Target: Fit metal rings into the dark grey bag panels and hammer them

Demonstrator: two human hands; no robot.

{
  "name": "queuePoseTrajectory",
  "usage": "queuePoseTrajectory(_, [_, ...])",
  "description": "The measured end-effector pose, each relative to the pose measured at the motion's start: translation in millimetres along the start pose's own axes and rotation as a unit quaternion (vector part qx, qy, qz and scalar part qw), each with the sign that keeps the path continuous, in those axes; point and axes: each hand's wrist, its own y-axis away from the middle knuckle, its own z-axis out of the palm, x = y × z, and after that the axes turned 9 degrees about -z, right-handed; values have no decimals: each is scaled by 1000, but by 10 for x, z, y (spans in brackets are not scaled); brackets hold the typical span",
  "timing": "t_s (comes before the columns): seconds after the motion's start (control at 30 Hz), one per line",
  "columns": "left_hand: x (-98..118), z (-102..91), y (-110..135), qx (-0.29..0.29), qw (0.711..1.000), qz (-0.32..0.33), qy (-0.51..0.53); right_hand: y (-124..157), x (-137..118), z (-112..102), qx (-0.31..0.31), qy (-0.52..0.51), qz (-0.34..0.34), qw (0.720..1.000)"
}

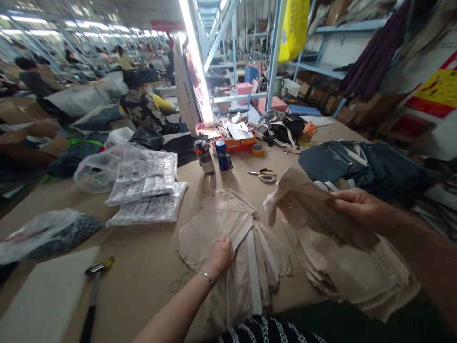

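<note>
My left hand (pixel 220 256), with a bracelet at the wrist, is closed on a beige fabric piece (pixel 210 224) in a fanned-out stack in front of me. Pale strips (pixel 254 271) run along some pieces of that stack. On the right, my right hand (pixel 357 205) pinches another beige fabric piece (pixel 307 200), raised above the table and slightly blurred. Below it lies a second pile of beige fabric pieces (pixel 360 267), overhanging the table's front edge.
Scissors (pixel 264 175), a blue bottle (pixel 222 156) and a tumbler (pixel 204 157) stand or lie beyond the stack. Plastic-wrapped packets (pixel 146 186) and a hammer-like tool (pixel 94 295) are on the left. Dark folded garments (pixel 335 162) lie at right. A person (pixel 144 105) sits further back.
</note>
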Motion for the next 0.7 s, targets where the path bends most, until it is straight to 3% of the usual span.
queuePoseTrajectory(0.07, [-9, -11, -16, -4, 1000, 8, 4, 157, -12, -212, 31, -95, 55, 994])
queuePoseTrajectory(0.13, [-29, -29, -40, -10, 1000, 13, 20, 281, 147, -558, 123, -96, 98, 983])
queuePoseTrajectory(0.2, [-58, -54, -78, -18, 999, 9, 44, 346, 470, -1010, 210, -11, 132, 969])
queuePoseTrajectory(0.27, [-88, -93, -123, -20, 997, -7, 76, 349, 859, -1430, 258, 157, 129, 944])
queuePoseTrajectory(0.33, [-108, -158, -152, -13, 993, -24, 115, 301, 1164, -1601, 283, 327, 115, 894])
queuePoseTrajectory(0.37, [-109, -202, -153, -6, 990, -29, 137, 265, 1248, -1528, 303, 367, 85, 875])
queuePoseTrajectory(0.4, [-103, -250, -141, 4, 987, -30, 159, 223, 1279, -1330, 314, 363, 54, 876])
queuePoseTrajectory(0.43, [-87, -301, -115, 15, 983, -28, 181, 177, 1259, -1013, 308, 295, 34, 904])
queuePoseTrajectory(0.47, [-62, -349, -76, 27, 978, -22, 203, 127, 1200, -593, 278, 162, 25, 946])
queuePoseTrajectory(0.5, [-27, -391, -25, 37, 973, -16, 226, 75, 1115, -99, 203, 1, 36, 979])
queuePoseTrajectory(0.53, [15, -420, 35, 46, 968, -9, 248, 20, 1019, 431, 126, -155, 64, 978])
queuePoseTrajectory(0.6, [113, -432, 169, 52, 954, 3, 294, -89, 847, 1453, 48, -227, 90, 969])
queuePoseTrajectory(0.67, [205, -380, 292, 43, 939, 11, 341, -184, 750, 2235, -3, -261, 99, 960])
queuePoseTrajectory(0.7, [238, -337, 339, 35, 930, 13, 365, -223, 732, 2502, -33, -284, 87, 954])
